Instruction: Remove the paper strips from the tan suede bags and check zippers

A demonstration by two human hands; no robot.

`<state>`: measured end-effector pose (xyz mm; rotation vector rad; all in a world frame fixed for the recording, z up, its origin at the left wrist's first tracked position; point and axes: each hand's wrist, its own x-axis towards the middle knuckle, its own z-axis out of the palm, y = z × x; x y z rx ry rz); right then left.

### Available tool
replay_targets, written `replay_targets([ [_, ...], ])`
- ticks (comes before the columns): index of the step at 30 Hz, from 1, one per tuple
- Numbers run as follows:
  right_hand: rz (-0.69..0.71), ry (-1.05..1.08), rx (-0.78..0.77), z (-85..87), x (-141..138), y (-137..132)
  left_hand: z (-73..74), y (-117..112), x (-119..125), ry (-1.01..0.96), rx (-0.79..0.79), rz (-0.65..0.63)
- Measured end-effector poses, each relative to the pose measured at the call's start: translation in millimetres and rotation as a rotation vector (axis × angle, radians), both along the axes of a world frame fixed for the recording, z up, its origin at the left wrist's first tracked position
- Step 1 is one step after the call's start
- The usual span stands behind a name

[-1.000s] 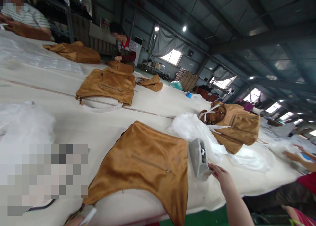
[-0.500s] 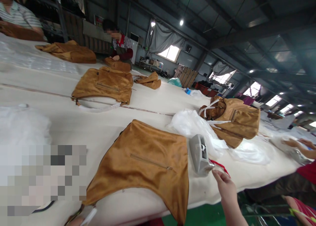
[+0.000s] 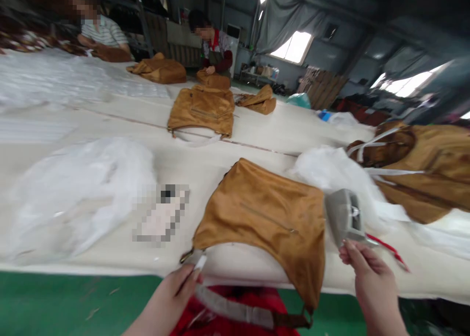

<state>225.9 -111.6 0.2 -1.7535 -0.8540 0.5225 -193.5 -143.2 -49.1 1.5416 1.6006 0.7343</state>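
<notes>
A tan suede bag [image 3: 268, 218] lies flat at the near edge of the long white table [image 3: 110, 130], its zip pocket facing up. My left hand [image 3: 172, 292] is closed on the bag's paper-wrapped strap [image 3: 227, 309], which hangs below the table edge. My right hand [image 3: 370, 277] reaches up to a grey tape dispenser [image 3: 345, 218] beside the bag; its fingertips touch the dispenser's lower edge, fingers partly curled. A red-handled tool [image 3: 389, 250] lies just right of the dispenser.
White plastic wrap is heaped at the left [image 3: 77, 189] and behind the dispenser [image 3: 334, 172]. Another tan bag with white ties [image 3: 422, 169] sits at the right. More tan bags [image 3: 203, 108] lie farther back, where two people [image 3: 213, 47] work. Green floor [image 3: 55, 302] lies below.
The view swung left and down. My left hand came into sight holding the strap. My right hand stays at the dispenser's lower edge. The co-worker's hands at the right left the view.
</notes>
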Motion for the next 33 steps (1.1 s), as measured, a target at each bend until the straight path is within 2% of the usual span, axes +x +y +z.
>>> replay_targets([
  [2, 0.311, 0.151, -0.034, -1.8, -59.1, 5.6, 7.9, -2.2, 2.3, -0.026, -0.075, -0.037],
  [4, 0.634, 0.285, -0.134, -6.5, -119.5, 7.4, 13.4, -3.0, 3.8, 0.0, -0.107, -0.041],
  [6, 0.9, 0.385, -0.254, -12.6, -172.5, 5.9, 17.3, -4.0, 4.9, 0.041, -0.136, -0.056],
  [8, 1.081, 0.469, -0.351, -20.1, -211.8, 4.6, 20.1, -5.5, 6.1, 0.099, -0.146, -0.079],
  [10, 1.178, 0.527, -0.414, -28.6, -236.3, 6.1, 21.9, -6.8, 7.0, 0.157, -0.138, -0.106],
  [12, 1.215, 0.533, -0.464, -37.1, -248.6, 9.3, 23.0, -7.5, 6.9, 0.194, -0.126, -0.128],
  [16, 1.235, 0.411, -0.53, -48.8, -254.3, 13.4, 25.3, -7.5, 3.9, 0.177, -0.131, -0.151],
  [20, 1.246, 0.328, -0.549, -49.1, -253.2, 13.5, 25.5, -6.2, 2.4, 0.048, -0.158, -0.128],
  [24, 1.295, 0.384, -0.574, -45.0, -248.2, 13.4, 22.8, -3.7, 3.2, -0.107, -0.206, -0.047],
  [27, 1.314, 0.452, -0.581, -45.8, -245.4, 10.9, 22.6, -2.7, 1.7, -0.381, -0.317, 0.009],
  [31, 1.303, 0.447, -0.545, -48.3, -251.0, 3.4, 22.1, -4.5, -4.4, -0.856, -0.628, 0.123],
  [33, 1.294, 0.379, -0.48, -48.6, -256.3, -0.6, 20.1, -6.6, -7.6, -1.05, -0.778, 0.113],
])
